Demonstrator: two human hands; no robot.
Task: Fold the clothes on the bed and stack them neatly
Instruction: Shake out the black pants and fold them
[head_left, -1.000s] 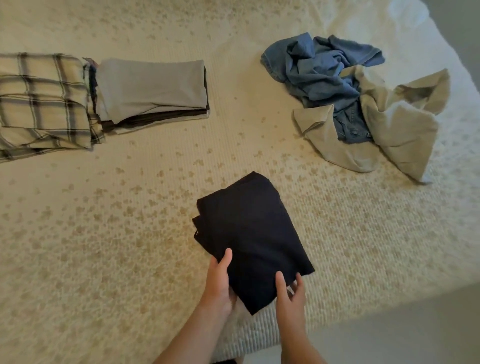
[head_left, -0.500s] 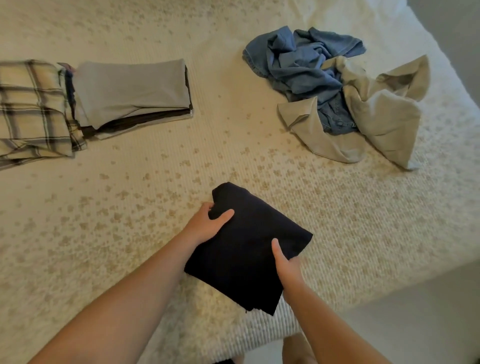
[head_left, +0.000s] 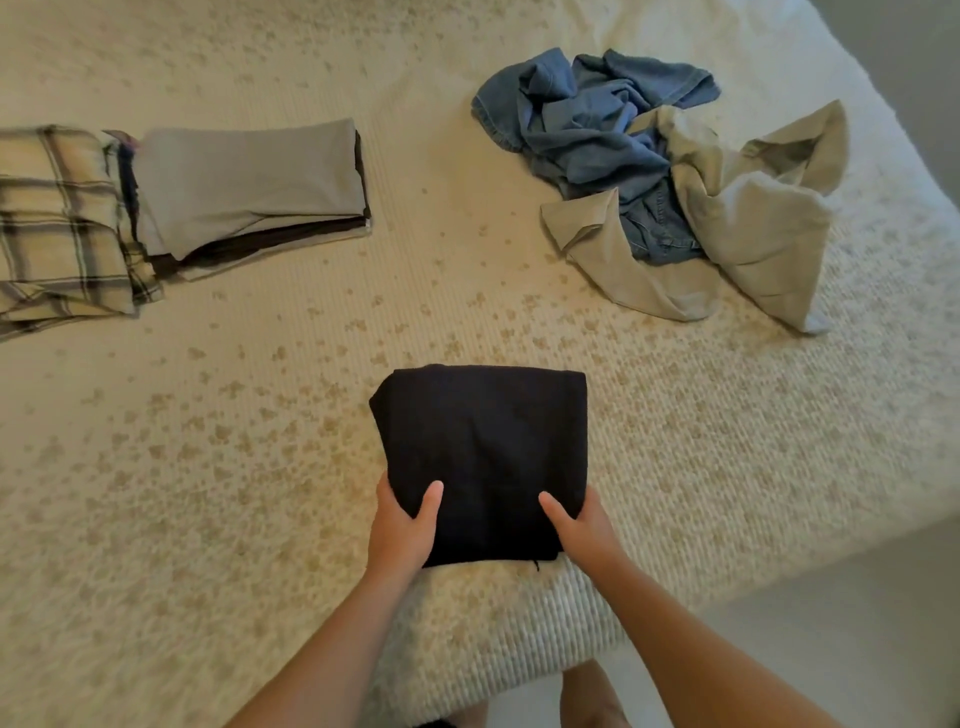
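Soft, warm daylight falls evenly over my bed (head_left: 311, 467), brightest and nearly washed out at the far right corner. Shadows are faint. My wide lens bows the edges, and everything looks slightly soft

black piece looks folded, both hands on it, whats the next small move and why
Probably lift the black garment toward the folded stack at far left. Left hand and right hand grip its near corners, and it already lies as a compact rectangle.
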